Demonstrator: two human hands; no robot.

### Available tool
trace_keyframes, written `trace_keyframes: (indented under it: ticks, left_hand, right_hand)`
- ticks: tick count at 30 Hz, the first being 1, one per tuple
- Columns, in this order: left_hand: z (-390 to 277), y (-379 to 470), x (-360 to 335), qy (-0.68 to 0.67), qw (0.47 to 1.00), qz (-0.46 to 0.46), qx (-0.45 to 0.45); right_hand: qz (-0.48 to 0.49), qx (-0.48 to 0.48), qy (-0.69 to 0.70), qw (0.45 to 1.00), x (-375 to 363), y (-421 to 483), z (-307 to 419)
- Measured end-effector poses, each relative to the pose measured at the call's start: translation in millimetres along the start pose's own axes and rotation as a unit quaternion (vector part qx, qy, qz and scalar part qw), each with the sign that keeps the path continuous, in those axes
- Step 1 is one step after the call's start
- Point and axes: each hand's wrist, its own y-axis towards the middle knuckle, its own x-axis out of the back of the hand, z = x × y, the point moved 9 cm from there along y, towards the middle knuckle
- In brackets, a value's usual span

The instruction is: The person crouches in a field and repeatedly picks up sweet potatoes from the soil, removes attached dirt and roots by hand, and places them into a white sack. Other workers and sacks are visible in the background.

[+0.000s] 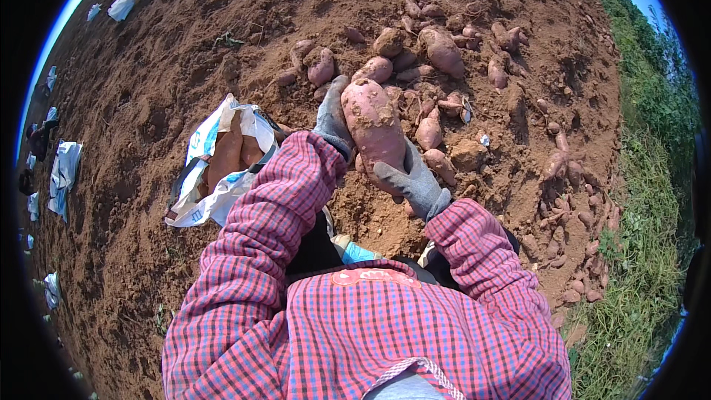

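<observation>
A large pinkish sweet potato (pixel 373 122) with soil stuck to it is held between my two gloved hands. My left hand (pixel 334 116), in a grey glove, grips its upper left side. My right hand (pixel 415 180), in a matching glove, supports its lower right side, thumb across the front. Left of my left forearm stands an open white and blue bag (pixel 211 141) with dark handles and large sweet potatoes (pixel 225 158) inside. Beyond the held one lies a heap of soil-covered sweet potatoes (pixel 441 53), and smaller ones (pixel 429 132) rest just right of it.
Reddish-brown loose soil (pixel 166 66) surrounds me. More sweet potatoes (pixel 558 222) lie scattered to the right, beside a strip of grass and vines (pixel 644 222). Several white bags (pixel 64 175) stand at the far left, with dark shapes near them, too small to tell. My shoe (pixel 355 251) is below my hands.
</observation>
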Motion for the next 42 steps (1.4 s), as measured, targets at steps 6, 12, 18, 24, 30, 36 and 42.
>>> trace_keyframes:
  ticks: [6,12,18,24,30,36,42]
  left_hand:
    - [-2.0,6.4,1.8,0.035,0.999,0.026,-0.019]
    - [-25.4,13.4,9.3,0.2,0.964,-0.035,-0.171]
    - [-9.8,4.6,-3.3,0.28,0.957,-0.035,-0.074]
    - [9.4,7.0,-19.1,0.469,0.877,0.049,-0.097]
    - [23.4,-3.5,-15.1,0.375,0.923,0.088,0.01]
    - [23.2,-9.6,-9.4,0.354,0.934,0.025,0.041]
    - [19.3,1.4,2.9,0.387,0.922,0.011,-0.021]
  right_hand:
    - [0.067,-0.181,0.221,0.956,-24.0,-16.4,-25.2]
    - [0.197,-0.172,0.368,0.892,-49.5,-27.5,-11.7]
    - [-0.075,-0.097,0.177,0.977,15.8,0.3,-16.9]
    - [-0.232,0.016,-0.224,0.946,56.3,-4.3,11.5]
    - [-0.261,0.045,-0.332,0.905,71.2,-5.1,21.4]
    - [-0.271,0.071,-0.375,0.884,76.0,-3.0,17.9]
    - [-0.256,0.092,-0.342,0.9,77.5,5.7,8.0]
